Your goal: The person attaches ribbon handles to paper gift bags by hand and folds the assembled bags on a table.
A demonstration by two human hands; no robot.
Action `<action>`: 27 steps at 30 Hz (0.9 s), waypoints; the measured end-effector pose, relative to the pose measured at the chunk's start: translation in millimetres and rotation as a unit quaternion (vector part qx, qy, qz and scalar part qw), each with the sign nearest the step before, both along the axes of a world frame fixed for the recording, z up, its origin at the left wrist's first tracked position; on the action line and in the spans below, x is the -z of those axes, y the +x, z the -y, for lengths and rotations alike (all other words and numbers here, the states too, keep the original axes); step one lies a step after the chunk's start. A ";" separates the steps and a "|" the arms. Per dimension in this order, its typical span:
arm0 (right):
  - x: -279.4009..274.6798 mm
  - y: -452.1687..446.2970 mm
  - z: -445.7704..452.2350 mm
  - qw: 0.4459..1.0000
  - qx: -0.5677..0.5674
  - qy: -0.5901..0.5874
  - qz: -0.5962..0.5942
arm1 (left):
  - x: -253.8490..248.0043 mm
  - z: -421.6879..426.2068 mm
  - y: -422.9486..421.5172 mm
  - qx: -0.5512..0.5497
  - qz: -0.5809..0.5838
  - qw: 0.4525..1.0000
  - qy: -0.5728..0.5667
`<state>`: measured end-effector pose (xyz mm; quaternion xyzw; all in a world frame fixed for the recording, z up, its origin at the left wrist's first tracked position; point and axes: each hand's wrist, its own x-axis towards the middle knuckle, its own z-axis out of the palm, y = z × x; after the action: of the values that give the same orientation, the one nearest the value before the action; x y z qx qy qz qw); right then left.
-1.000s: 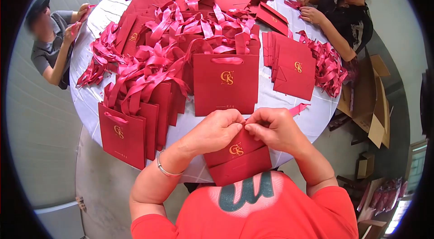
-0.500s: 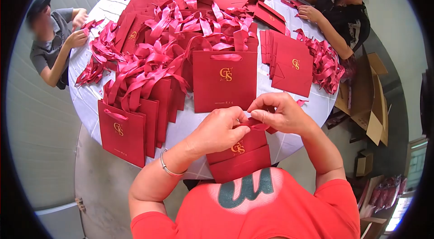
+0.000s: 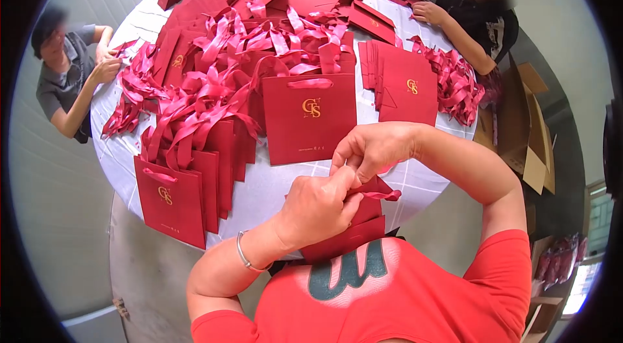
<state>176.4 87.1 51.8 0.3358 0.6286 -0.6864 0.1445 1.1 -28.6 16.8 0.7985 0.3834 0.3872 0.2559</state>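
Note:
A red paper bag [image 3: 354,234] leans against my shirt at the near table edge, its upper part covered by my hands. My left hand [image 3: 318,207] is closed at the bag's top edge, thumb and fingers pinched together. Just above and right of it, my right hand [image 3: 376,151] is pinched, its fingertips meeting those of my left. A pink ribbon [image 3: 383,195] sticks out to the right below the fingertips. What exactly each pinch holds is too small to tell. Beyond my hands stands an upright red bag [image 3: 310,125] with a gold logo and ribbon handle.
Finished-looking bags [image 3: 170,203] stand at the left of the round table [image 3: 250,197]. Flat bags [image 3: 407,86] and loose ribbons [image 3: 457,86] lie right. One person [image 3: 65,77] works at the left, another [image 3: 477,12] at the right. Open cardboard boxes [image 3: 535,129] stand beyond the table.
My right hand has swung left over my left hand, with its elbow raised. The ribbon end now points right. The whole view has shifted slightly, and both other people's hands have moved.

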 end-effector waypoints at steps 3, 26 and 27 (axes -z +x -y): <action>10.4 5.1 5.1 0.996 0.089 -0.015 0.016 | 1.1 -1.7 0.0 0.000 0.009 1.000 -0.021; 7.9 55.6 62.6 0.836 0.279 0.470 -0.051 | 17.9 -18.7 1.6 0.044 0.037 0.962 -0.269; 10.0 66.0 72.7 0.833 0.223 0.501 -0.071 | 19.9 -18.9 2.2 0.046 0.037 0.961 -0.269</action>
<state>242.4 14.4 41.8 0.4434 0.8029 -0.3137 -0.2458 3.3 -9.7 -3.2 0.7022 0.4268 0.2870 0.4924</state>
